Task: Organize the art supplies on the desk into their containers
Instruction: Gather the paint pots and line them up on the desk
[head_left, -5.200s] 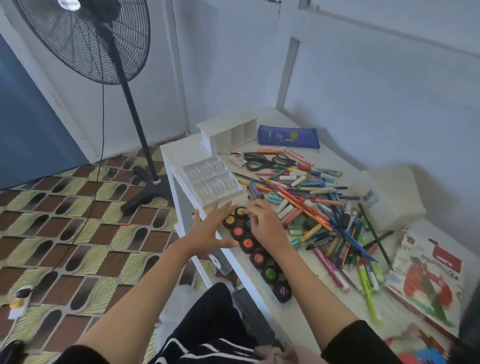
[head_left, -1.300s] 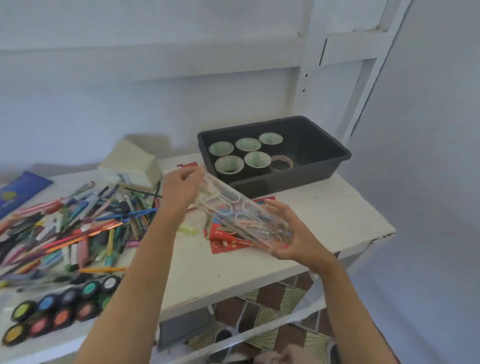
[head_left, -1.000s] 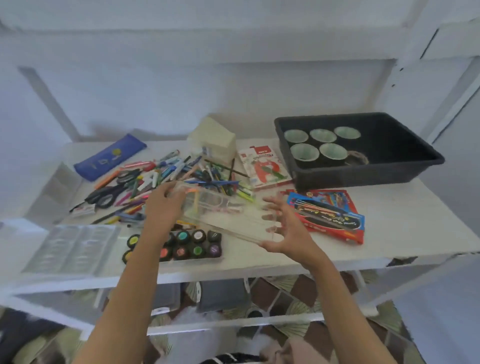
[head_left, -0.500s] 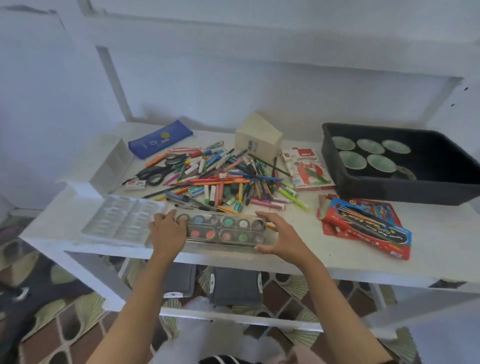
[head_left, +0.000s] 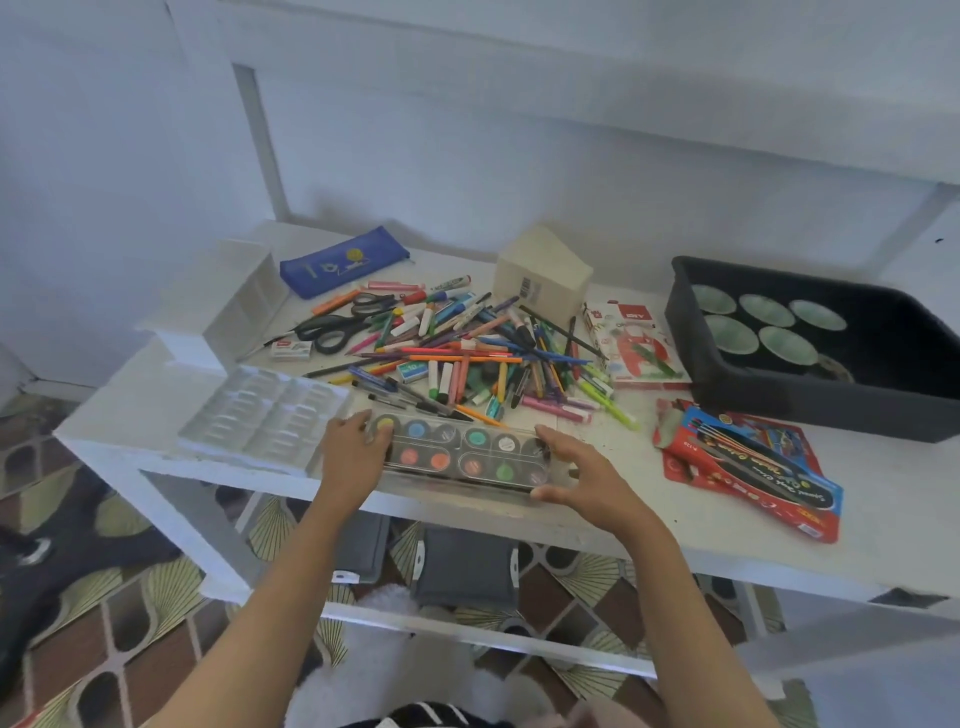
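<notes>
1. Watercolour paint set (head_left: 462, 452), clear-lidded, lies at the desk's (head_left: 649, 519) front edge, beside the pen pile (head_left: 467, 353).
2. Your left hand (head_left: 353, 457) grips its left end.
3. Your right hand (head_left: 582, 478) grips its right end.

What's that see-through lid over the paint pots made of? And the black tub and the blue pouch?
The clear lid: likely thin glossy plastic, since the colours beneath show through and it catches glare. The black tub: probably matte moulded plastic, with rounded corners and a thick rim. The blue pouch: seemingly soft fabric, lying limp, with a printed picture.
</notes>
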